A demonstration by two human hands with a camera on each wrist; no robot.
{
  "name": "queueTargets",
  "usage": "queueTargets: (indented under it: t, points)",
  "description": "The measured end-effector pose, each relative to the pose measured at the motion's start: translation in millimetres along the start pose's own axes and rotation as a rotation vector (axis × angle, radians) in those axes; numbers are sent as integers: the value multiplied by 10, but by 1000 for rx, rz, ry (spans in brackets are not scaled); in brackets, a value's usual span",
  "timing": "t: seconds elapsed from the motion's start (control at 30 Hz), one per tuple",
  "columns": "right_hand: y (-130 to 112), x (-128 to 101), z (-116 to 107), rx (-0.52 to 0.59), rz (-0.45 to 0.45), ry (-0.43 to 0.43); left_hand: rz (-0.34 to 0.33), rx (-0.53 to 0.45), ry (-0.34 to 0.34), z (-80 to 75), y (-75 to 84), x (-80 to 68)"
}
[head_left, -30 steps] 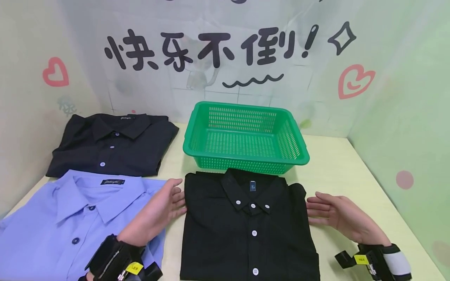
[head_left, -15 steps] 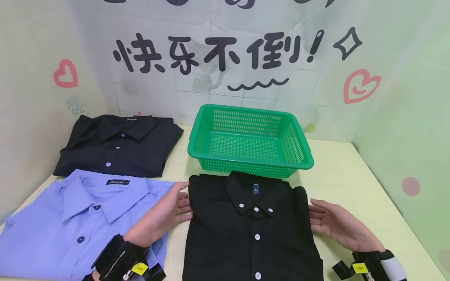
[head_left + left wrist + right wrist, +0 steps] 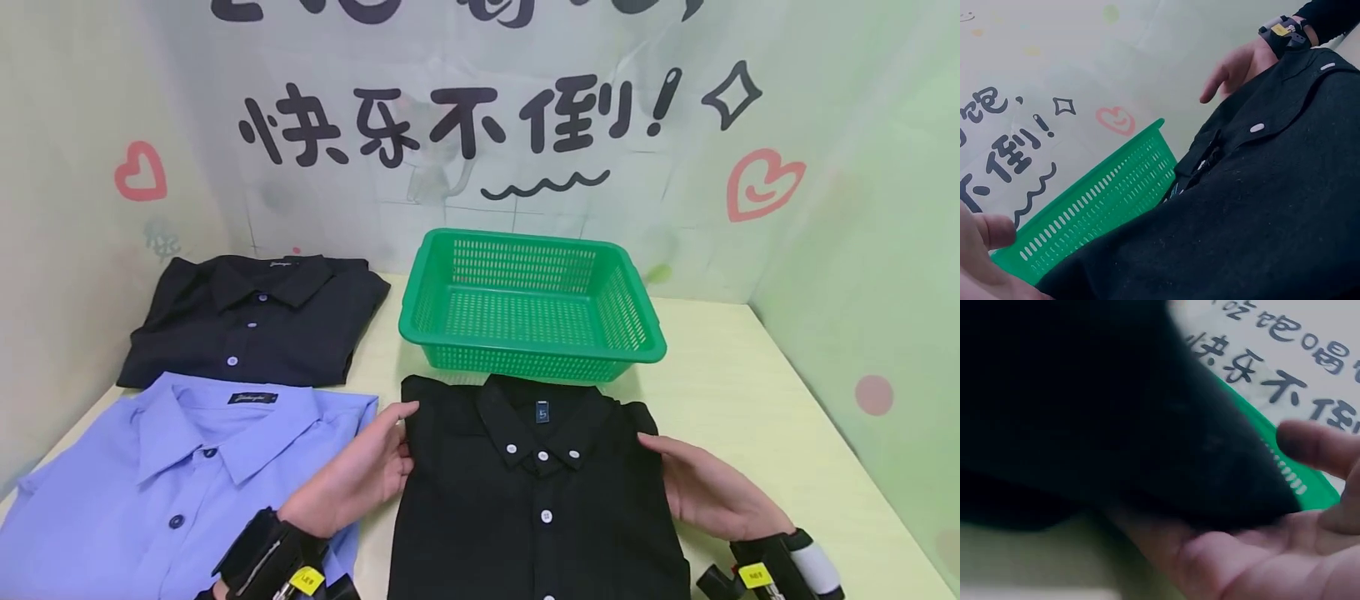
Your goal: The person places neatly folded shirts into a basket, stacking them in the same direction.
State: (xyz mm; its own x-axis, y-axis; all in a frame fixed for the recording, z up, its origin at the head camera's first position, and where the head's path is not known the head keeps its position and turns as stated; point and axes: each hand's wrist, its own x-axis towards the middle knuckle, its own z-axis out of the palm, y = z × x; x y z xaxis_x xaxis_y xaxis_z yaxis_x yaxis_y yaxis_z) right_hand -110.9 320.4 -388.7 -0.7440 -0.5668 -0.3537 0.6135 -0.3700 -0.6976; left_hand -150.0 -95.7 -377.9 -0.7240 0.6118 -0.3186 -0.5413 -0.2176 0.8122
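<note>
My left hand (image 3: 352, 479) and right hand (image 3: 701, 492) slide flat under the sides of the folded black button shirt (image 3: 536, 492), just before the green plastic basket (image 3: 528, 304). Its middle might sag and unfold.

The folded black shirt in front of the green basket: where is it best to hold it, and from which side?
Probably take the folded black shirt by both side edges, left hand and right hand sliding fingers underneath. It lies flat, and support from below should keep the fold.
</note>
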Motion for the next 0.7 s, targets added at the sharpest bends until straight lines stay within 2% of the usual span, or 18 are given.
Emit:
queueTargets:
  t: [0.13, 0.3, 0.5, 0.7]
  points:
    - [55, 55, 80, -50, 66, 19, 12, -20, 4, 9, -44, -2]
    - [97, 73, 110, -10, 98, 21, 19, -45, 9, 44, -53, -17]
    - [123, 81, 88, 44, 103, -17, 17, -74, 27, 73, -39, -21]
    - [162, 138, 83, 2, 94, 48, 22, -89, 32, 50, -53, -27]
